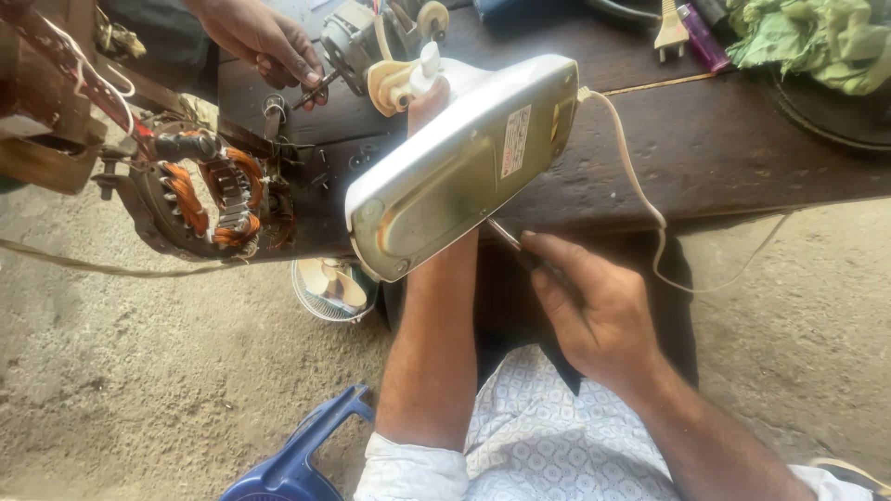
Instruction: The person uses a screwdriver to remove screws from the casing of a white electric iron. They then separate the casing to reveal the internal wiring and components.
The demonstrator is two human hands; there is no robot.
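A dark, scuffed wooden worktop (705, 148) runs across the upper part of the view, and below it lies a bare, gritty concrete floor (139, 371). The white appliance base (464, 167) is tilted up at the worktop's near edge, its flat underside facing the camera; the left hand (427, 102) is behind it and mostly hidden, so I cannot tell how its fingers are set. The right hand (594, 311) has its fingers clamped on a screwdriver (509, 237), whose tip meets the base's lower edge. A white cord (640, 186) trails from the base over the worktop edge. On the left sits a motor stator (209, 195) with copper windings. Another person's hand (264, 42) works at a small motor (357, 42) at the far side. A green cloth (817, 37) lies at the top right, a blue plastic stool (297, 459) stands on the floor.
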